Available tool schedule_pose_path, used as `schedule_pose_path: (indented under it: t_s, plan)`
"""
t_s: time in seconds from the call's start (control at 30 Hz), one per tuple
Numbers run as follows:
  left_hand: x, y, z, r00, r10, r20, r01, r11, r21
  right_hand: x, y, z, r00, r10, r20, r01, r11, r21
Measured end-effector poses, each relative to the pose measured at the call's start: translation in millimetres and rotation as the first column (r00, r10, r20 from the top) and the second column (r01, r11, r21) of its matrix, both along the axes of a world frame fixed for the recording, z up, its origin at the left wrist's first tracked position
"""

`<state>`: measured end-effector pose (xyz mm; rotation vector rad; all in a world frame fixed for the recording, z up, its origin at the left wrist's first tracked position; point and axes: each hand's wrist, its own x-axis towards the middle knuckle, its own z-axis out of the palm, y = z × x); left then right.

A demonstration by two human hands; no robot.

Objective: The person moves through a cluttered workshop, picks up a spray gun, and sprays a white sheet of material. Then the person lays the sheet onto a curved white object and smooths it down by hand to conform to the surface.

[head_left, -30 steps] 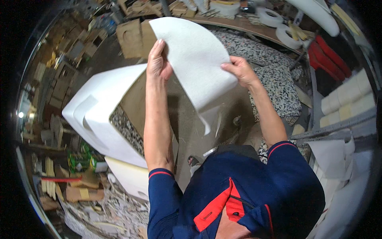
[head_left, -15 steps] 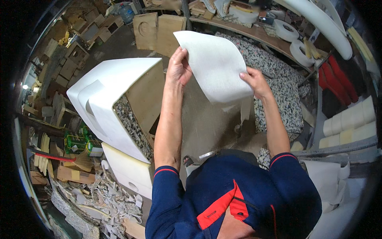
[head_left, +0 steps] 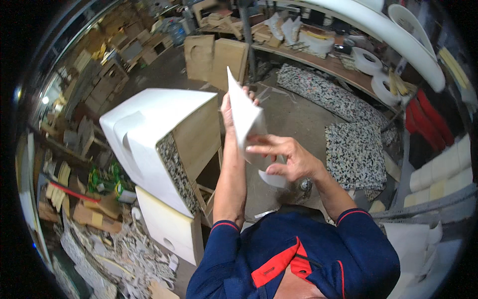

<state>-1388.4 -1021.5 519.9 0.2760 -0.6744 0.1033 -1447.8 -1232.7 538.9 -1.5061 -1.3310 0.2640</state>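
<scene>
A white soft sheet [head_left: 241, 112] stands nearly edge-on in front of me, gripped at its upper part by my left hand [head_left: 227, 108], which is mostly behind it. My right hand [head_left: 293, 158] has its fingers apart, the outstretched index finger at the sheet's lower edge. A curled white piece [head_left: 271, 180] hangs just below that hand. Left of my arms stands a wooden furniture frame [head_left: 199, 124] covered with white foam [head_left: 159, 107] and speckled foam along one edge, above a cream foam-padded panel [head_left: 163, 224].
Speckled foam pieces [head_left: 353, 154] lie on the floor [head_left: 294, 114] at right, under a wooden bench [head_left: 323, 64] with white rings. Plywood boards [head_left: 229, 62] lean behind. Scrap piles [head_left: 124, 249] fill the lower left; red cushions [head_left: 428, 119] and cream foam blocks [head_left: 438, 169] stand far right.
The sheet has turned from facing me to nearly edge-on and moved lower. My right hand has come leftward and down, its fingers loosened from their pinch on the sheet's edge.
</scene>
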Motion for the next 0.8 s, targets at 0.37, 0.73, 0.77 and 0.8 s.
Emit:
schedule_pose_path:
  t_s: [0.37, 0.73, 0.77, 0.8]
  plan:
    - [-61.7, -26.7, 14.3, 0.999, -0.044, -0.014, 0.039, 0.967, -0.253, 48.7, 34.4, -25.6, 0.958, -0.175, -0.228, 0.181, 0.984, 0.004]
    - [-105.4, -1.0, -24.5, 0.763, 0.522, -0.381, -0.462, 0.853, 0.242, 40.3, 38.4, -37.2, 0.913, -0.297, -0.279, 0.271, 0.954, -0.126]
    - [-110.9, 2.9, -29.6, 0.708, 0.539, -0.456, -0.466, 0.842, 0.273, 41.0, 37.8, -37.2, 0.920, -0.306, -0.246, 0.282, 0.951, -0.129]
    - [-116.5, 8.0, -33.9, 0.642, 0.557, -0.527, -0.467, 0.829, 0.307, 41.5, 37.5, -37.0, 0.924, -0.316, -0.213, 0.294, 0.947, -0.132]
